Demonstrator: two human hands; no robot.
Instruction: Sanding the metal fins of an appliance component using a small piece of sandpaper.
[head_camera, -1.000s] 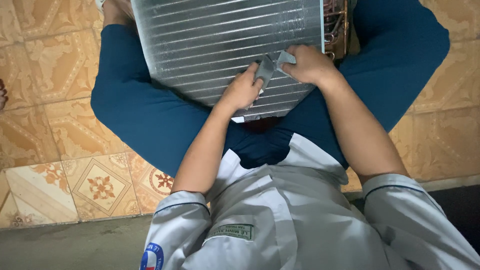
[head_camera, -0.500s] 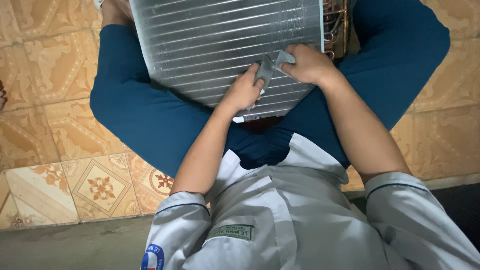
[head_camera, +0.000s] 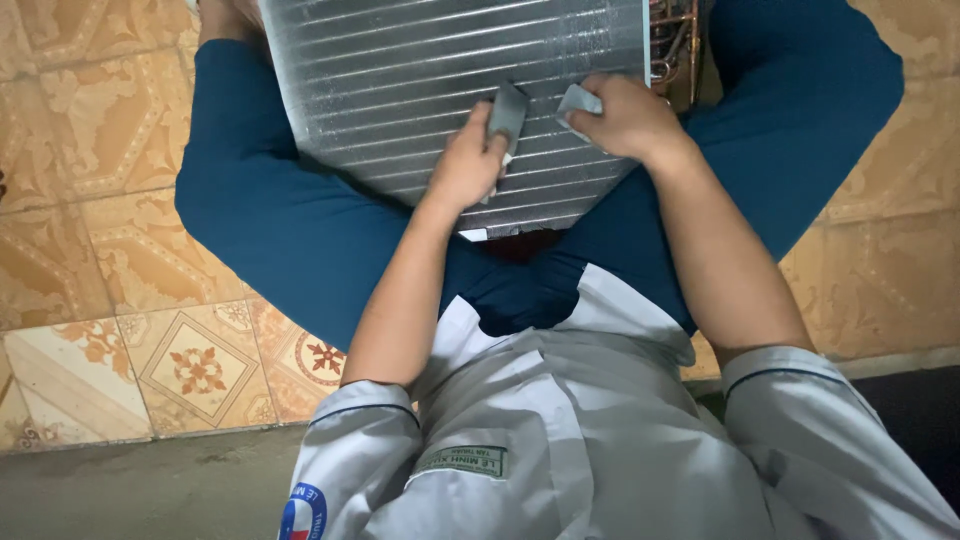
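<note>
A silver finned coil panel (head_camera: 420, 90) lies across my lap, on my legs in blue trousers (head_camera: 280, 230). My left hand (head_camera: 465, 165) rests on the panel's near part and pinches a small flat grey piece (head_camera: 507, 112) that stands upright on the fins. My right hand (head_camera: 625, 118) is just to its right, near the panel's right edge, closed around a second pale grey piece (head_camera: 578, 100). A narrow gap of fins shows between the two pieces. I cannot tell whether they are joined under the fingers.
Copper tubes (head_camera: 675, 40) stick out at the panel's right end. Patterned beige and orange floor tiles (head_camera: 90, 300) surround my legs. A grey concrete strip (head_camera: 150, 490) runs along the bottom left. My grey uniform shirt (head_camera: 560, 440) fills the lower view.
The grey material that bridged both hands now shows as two parts with a gap. My left hand has shifted slightly up the panel; the right hand has barely moved.
</note>
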